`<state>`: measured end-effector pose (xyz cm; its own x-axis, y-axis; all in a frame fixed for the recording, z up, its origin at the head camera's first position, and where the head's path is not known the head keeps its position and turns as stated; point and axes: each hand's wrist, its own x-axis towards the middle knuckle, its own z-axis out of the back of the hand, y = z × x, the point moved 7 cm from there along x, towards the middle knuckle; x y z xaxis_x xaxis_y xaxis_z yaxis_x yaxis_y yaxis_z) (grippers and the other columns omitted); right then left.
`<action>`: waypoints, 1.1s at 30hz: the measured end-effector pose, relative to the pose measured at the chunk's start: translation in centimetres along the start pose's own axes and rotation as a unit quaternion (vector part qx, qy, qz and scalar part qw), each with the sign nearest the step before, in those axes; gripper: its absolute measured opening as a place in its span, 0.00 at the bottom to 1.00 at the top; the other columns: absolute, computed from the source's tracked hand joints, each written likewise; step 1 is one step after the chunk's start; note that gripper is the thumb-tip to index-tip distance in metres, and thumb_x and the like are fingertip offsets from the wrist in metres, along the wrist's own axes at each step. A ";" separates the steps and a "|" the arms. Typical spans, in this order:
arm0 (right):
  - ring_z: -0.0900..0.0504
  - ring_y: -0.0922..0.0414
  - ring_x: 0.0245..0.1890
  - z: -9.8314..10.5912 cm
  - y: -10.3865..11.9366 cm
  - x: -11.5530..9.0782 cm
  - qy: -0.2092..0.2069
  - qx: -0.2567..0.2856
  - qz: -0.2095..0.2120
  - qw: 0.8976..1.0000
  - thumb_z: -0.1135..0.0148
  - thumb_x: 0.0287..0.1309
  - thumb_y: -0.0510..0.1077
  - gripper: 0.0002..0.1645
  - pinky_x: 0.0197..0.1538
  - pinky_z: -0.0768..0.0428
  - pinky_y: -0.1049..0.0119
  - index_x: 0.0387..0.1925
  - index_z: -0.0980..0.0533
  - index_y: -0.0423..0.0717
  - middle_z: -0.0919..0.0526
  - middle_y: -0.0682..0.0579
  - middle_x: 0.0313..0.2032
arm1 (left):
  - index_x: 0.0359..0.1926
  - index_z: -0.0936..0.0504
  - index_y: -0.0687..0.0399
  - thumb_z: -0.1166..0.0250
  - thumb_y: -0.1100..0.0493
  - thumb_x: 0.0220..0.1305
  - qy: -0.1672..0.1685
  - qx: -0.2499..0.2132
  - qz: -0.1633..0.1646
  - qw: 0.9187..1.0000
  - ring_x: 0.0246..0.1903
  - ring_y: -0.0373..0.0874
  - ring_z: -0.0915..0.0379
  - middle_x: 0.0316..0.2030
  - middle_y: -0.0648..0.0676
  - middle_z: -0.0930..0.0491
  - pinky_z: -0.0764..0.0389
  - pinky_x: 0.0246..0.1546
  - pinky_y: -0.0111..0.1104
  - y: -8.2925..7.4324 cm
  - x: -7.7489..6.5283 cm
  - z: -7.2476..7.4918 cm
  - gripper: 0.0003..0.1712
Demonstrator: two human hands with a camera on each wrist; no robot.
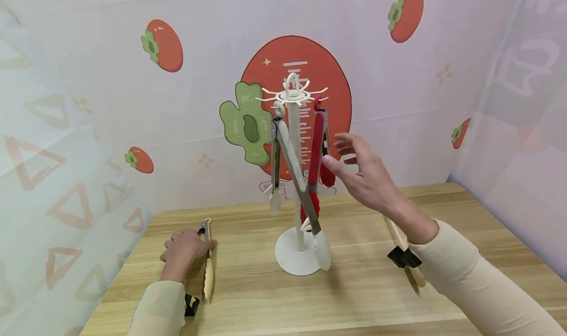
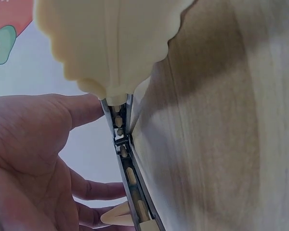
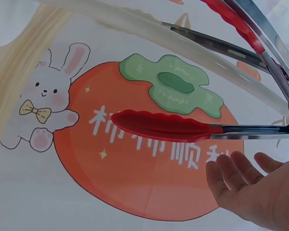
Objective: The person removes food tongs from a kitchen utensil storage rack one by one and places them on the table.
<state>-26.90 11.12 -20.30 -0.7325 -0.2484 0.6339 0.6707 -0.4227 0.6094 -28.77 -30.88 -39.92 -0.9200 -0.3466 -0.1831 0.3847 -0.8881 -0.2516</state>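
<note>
Cream-tipped tongs (image 1: pixel 208 277) lie on the wooden table at the left. My left hand (image 1: pixel 183 250) rests over their metal arms, thumb and fingers spread and touching them; the left wrist view shows the scalloped cream head (image 2: pixel 113 43) above the thumb. Red tongs (image 1: pixel 315 149) hang spread from a hook of the white stand (image 1: pixel 293 97). Just right of them my right hand (image 1: pixel 365 176) is raised with fingers apart, its thumb close to one red arm. In the right wrist view the fingers lie below the red head (image 3: pixel 164 126), gripping nothing.
White-tipped tongs with grey handles (image 1: pixel 292 151) hang spread from the stand's front left. The stand's round base (image 1: pixel 285 252) is mid-table. A long light-coloured utensil (image 1: pixel 416 276) lies under my right forearm, partly hidden. Behind stands a persimmon-printed cloth backdrop (image 1: pixel 212 36).
</note>
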 end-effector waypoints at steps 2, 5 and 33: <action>0.32 0.50 0.54 0.1 0.0 0.0 0.000 0.000 0.005 1.000 0.44 0.63 0.51 0.33 0.54 0.29 0.51 0.65 0.40 0.43 0.30 0.46 0.54 | 0.52 0.33 0.79 0.40 0.31 0.53 0.000 0.001 -0.002 1.000 0.44 0.78 0.42 0.45 0.82 0.40 0.35 0.33 0.64 0.0 0.0 0.0 0.51; 0.31 0.49 0.54 0.1 0.2 0.1 0.001 0.003 0.013 1.000 0.47 0.64 0.50 0.31 0.53 0.30 0.51 0.64 0.40 0.43 0.29 0.46 0.54 | 0.53 0.35 0.80 0.42 0.31 0.54 -0.001 0.009 -0.007 1.000 0.45 0.78 0.42 0.45 0.82 0.40 0.35 0.34 0.64 -0.2 -0.1 0.1 0.52; 0.31 0.55 0.50 -1.2 1.4 0.8 0.014 0.019 0.020 1.000 0.37 0.56 0.53 0.37 0.49 0.28 0.54 0.63 0.40 0.47 0.29 0.52 0.50 | 0.54 0.36 0.75 0.43 0.36 0.59 -0.109 0.022 -0.120 0.987 0.51 0.74 0.41 0.50 0.78 0.37 0.37 0.42 0.66 -7.7 -4.2 4.8 0.44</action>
<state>-26.68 9.32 -19.52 -0.7077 -0.2886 0.6449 0.7031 -0.3780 0.6023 -28.22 -24.00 -32.69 -0.9803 -0.1781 0.0860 0.1555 -0.9628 -0.2210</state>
